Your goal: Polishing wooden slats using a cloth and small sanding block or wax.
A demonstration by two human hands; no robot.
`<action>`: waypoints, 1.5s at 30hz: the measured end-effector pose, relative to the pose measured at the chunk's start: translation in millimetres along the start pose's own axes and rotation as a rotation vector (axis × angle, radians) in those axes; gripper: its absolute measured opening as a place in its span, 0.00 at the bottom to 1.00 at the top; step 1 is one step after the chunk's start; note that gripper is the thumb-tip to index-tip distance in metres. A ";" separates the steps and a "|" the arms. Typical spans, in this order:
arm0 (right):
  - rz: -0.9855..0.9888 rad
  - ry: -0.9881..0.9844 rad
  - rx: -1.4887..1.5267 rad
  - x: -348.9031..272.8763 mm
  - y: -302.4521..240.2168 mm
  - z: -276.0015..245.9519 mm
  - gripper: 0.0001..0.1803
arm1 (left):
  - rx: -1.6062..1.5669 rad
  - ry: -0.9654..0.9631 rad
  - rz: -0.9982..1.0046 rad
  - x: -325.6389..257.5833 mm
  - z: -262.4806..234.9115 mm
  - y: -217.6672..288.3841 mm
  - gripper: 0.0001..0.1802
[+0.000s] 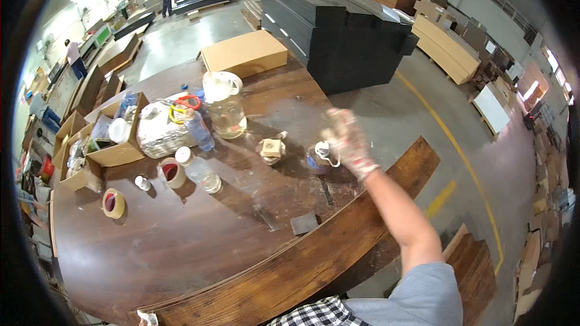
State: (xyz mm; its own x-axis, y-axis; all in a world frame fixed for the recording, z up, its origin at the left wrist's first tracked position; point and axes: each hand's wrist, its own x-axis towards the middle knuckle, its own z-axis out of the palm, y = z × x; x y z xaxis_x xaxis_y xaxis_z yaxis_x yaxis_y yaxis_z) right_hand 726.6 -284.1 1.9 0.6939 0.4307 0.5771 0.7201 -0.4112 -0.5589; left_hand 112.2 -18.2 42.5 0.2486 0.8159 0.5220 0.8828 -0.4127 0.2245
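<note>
Your blurred right hand is beside a bottle, your left hand well apart at the plank's left end; I cannot tell either's opening or grip. Along the table's near edge, the plank runs lengthwise from lower left to upper right.

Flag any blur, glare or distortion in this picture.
Head view: the gloved right hand is smeared, probably by motion; head view: glare whitens patches of the grey floor; head view: the long brown board looks bowed, as fisheye edges do, and the corners go black.
</note>
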 end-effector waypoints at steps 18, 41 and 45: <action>1.036 -0.516 -0.390 -81.3 81.5 -221.8 0.37 | -0.471 -0.367 -0.452 49.5 25.2 -110.9 0.20; 0.934 -0.416 0.497 -209.0 180.3 -257.3 0.50 | -0.142 -0.781 -0.265 73.9 42.3 -273.7 0.20; 1.199 -0.198 0.587 -237.1 177.4 -243.8 0.47 | -0.430 -0.727 -0.498 94.3 38.7 -335.9 0.18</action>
State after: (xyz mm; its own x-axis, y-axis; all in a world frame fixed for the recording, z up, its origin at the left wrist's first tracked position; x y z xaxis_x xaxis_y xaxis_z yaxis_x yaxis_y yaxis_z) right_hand 690.7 -655.0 -88.8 0.8417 0.1795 -0.5092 -0.4667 -0.2325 -0.8533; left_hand -145.5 213.0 -15.5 0.1996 0.9277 -0.3154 0.7684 0.0516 0.6379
